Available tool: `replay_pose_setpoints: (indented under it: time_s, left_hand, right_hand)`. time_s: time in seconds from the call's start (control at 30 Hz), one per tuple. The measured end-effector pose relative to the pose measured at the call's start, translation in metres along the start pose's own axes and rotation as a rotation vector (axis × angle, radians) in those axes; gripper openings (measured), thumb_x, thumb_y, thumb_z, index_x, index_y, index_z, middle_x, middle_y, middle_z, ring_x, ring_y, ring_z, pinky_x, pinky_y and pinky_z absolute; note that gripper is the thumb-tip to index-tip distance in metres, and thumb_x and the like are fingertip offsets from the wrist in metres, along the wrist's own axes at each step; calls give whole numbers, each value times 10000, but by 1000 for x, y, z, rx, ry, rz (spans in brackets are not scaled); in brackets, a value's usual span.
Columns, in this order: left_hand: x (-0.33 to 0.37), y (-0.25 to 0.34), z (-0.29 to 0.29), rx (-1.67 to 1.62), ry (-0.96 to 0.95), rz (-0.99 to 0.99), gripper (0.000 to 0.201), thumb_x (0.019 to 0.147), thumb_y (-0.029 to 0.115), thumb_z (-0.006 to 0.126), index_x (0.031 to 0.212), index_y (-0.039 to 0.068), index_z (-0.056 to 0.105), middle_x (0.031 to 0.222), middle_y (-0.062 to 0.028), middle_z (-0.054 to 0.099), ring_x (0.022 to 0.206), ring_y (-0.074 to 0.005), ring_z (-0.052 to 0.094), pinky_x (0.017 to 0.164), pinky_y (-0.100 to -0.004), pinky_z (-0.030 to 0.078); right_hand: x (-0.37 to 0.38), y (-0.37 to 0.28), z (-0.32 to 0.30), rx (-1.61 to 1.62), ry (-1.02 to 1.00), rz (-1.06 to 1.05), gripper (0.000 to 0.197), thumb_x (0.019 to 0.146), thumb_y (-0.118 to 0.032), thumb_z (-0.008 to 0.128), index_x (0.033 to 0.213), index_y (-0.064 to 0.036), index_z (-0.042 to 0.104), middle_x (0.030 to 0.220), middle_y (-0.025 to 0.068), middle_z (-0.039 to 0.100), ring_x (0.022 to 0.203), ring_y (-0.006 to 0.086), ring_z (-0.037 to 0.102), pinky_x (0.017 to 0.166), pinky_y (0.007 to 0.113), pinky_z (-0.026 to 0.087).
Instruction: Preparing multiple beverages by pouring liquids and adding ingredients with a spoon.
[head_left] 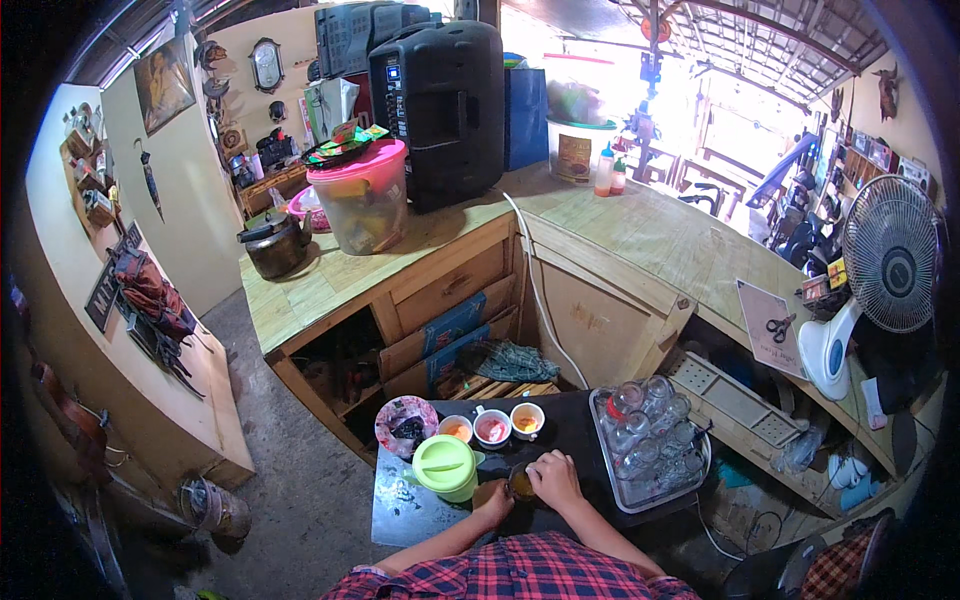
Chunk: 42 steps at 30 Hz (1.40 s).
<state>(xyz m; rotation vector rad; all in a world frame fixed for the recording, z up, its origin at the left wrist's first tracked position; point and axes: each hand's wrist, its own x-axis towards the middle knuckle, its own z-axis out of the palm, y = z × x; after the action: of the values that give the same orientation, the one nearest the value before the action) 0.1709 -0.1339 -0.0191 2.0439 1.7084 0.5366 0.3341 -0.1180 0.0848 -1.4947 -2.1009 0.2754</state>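
Observation:
Close to my body, both hands meet at a small round container (pixel 521 484), dark with a brownish-amber tint; whether it is a jar or a glass I cannot tell. My left hand (pixel 491 501) is closed against its left side. The fingers of my right hand (pixel 556 478) are bent over its right side and rim, hiding much of it. Beside my left hand stands a light green lidded pitcher (pixel 446 467). Behind are three white cups: one with orange contents (pixel 455 429), one with pinkish-red (pixel 492 427), one with yellow-orange (pixel 527 420).
A pink-and-white patterned dish (pixel 404 410) holding something black sits behind the pitcher. To the right, a pale tray (pixel 634 506) carries several clear glass jars or mugs (pixel 650 425). A wooden counter (pixel 640 235) beyond bears a black speaker (pixel 440 110), a kettle (pixel 276 245) and a fan (pixel 890 265).

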Motion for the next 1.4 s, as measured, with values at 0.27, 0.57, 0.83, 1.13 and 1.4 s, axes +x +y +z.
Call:
replay_pose_setpoints:
  time_s: [0.27,0.57,0.83,1.13,1.4]
  left_hand:
    - [-1,3,1,-31,22,3,159,754,222,594,788,78,652,783,-168,657,744,-365,637,678,-485,487]
    - [0,6,-5,-42,16,17,180,748,249,606,781,79,654,777,-166,658,736,-366,640,662,-476,492]
    - [1,-2,5,-36,18,-4,199,745,271,620,793,81,657,784,-161,661,747,-360,642,686,-474,496]
    - [-2,7,-11,-34,-51,-48,199,747,277,634,823,96,667,826,-155,666,789,-360,640,714,-472,496]
    - [7,12,-23,-52,-193,-110,243,720,266,631,872,77,659,859,-171,664,826,-367,637,735,-459,510]
  right_hand:
    - [-1,1,1,-18,52,1,144,763,-169,629,709,-52,692,710,98,628,741,284,587,682,415,458]
    - [-2,5,3,37,-45,39,145,767,-163,623,720,-45,692,729,128,639,731,309,588,689,420,472]
    - [-2,0,0,83,51,21,149,774,-159,617,733,-36,692,734,126,641,739,311,589,699,419,471]
    - [-8,1,-2,32,-57,38,187,800,-198,589,716,-58,680,752,128,637,777,305,589,703,434,467]
    - [-8,1,0,83,-6,65,183,792,-176,594,717,-23,661,723,143,626,734,328,594,690,445,478]
